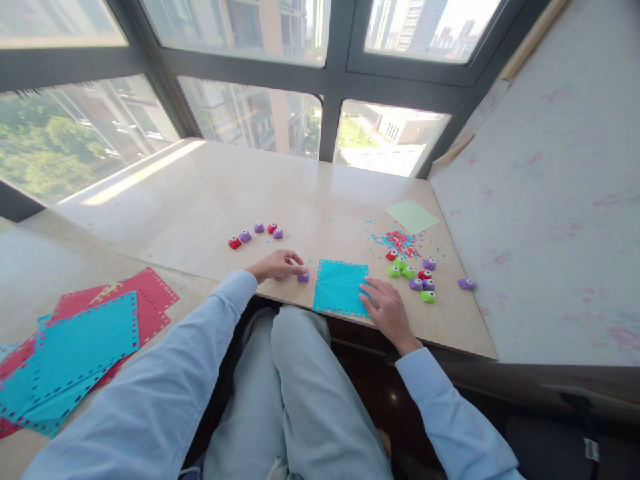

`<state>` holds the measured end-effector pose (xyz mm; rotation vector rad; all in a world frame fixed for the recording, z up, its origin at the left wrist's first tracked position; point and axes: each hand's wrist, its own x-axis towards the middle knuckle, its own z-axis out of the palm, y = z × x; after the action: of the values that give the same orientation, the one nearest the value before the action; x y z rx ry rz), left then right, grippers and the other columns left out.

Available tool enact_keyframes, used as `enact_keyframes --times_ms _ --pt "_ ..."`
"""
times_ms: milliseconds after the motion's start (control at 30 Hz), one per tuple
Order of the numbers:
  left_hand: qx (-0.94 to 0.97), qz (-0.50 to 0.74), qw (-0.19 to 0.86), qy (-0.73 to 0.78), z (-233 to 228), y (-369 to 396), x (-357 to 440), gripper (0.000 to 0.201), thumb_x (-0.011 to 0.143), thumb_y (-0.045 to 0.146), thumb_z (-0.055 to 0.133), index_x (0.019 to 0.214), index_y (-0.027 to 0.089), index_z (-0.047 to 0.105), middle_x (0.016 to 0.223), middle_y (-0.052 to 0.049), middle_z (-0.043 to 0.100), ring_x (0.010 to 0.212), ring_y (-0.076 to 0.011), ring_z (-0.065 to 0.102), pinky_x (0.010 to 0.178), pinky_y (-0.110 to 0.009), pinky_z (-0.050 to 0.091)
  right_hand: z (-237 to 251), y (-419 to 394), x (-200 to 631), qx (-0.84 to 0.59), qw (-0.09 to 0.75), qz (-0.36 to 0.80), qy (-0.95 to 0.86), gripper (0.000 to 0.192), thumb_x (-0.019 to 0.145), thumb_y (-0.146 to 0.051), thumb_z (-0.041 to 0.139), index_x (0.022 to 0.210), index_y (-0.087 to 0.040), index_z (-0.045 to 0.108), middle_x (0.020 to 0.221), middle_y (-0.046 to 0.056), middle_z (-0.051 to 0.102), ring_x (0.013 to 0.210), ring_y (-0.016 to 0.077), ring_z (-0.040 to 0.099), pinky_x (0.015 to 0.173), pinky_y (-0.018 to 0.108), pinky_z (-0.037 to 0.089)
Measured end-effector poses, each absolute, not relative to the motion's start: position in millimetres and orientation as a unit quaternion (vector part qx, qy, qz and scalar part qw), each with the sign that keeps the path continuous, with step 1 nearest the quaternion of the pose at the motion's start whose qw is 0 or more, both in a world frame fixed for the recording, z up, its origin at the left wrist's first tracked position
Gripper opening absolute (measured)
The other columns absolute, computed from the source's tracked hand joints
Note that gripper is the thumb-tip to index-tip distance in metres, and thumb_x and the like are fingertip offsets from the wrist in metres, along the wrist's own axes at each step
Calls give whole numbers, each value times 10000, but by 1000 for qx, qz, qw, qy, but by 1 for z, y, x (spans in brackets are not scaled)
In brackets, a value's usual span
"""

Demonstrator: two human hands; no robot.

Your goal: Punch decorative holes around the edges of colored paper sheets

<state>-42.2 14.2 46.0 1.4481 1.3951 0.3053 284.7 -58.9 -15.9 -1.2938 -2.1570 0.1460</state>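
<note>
A teal paper square [341,285] with punched holes along its edges lies at the near edge of the wooden sill [200,200]. My right hand [386,307] rests flat on its right edge, fingers spread. My left hand [278,265] pinches a small purple punch [303,275] that stands on the sill just left of the paper.
Several small red and purple punches [256,233] sit further back on the left; green, purple and red ones [417,277] cluster to the right, near paper confetti [400,241]. A pale green sheet [412,216] lies beyond. Punched red and teal sheets [80,347] are stacked at left.
</note>
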Motion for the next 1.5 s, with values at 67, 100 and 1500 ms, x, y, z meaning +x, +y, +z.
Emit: enact_keyframes --times_ms 67,100,1500 --pt "634 140 504 569 42 9 -41 676 563 567 797 1086 156 671 694 7 570 575 -119 487 509 -229 320 -16 -59 285 -492 312 60 -810 312 964 -355 510 1156 -189 691 1258 118 646 1166 271 582 1040 483 439" --pt "653 141 490 560 40 6 -41 658 559 531 803 1088 155 688 698 8 576 602 -125 503 536 -231 338 -15 -59 285 -493 317 65 -808 317 963 -358 510 1170 -191 683 1257 118 647 1169 271 582 1041 485 439" --pt "766 346 235 488 36 -98 108 513 775 320 739 1230 210 529 1180 -100 605 963 -229 628 864 -383 501 43 -110 282 -558 510 403 -516 410 782 -513 722 1021 -181 699 984 100 742 890 252 709 833 436 596"
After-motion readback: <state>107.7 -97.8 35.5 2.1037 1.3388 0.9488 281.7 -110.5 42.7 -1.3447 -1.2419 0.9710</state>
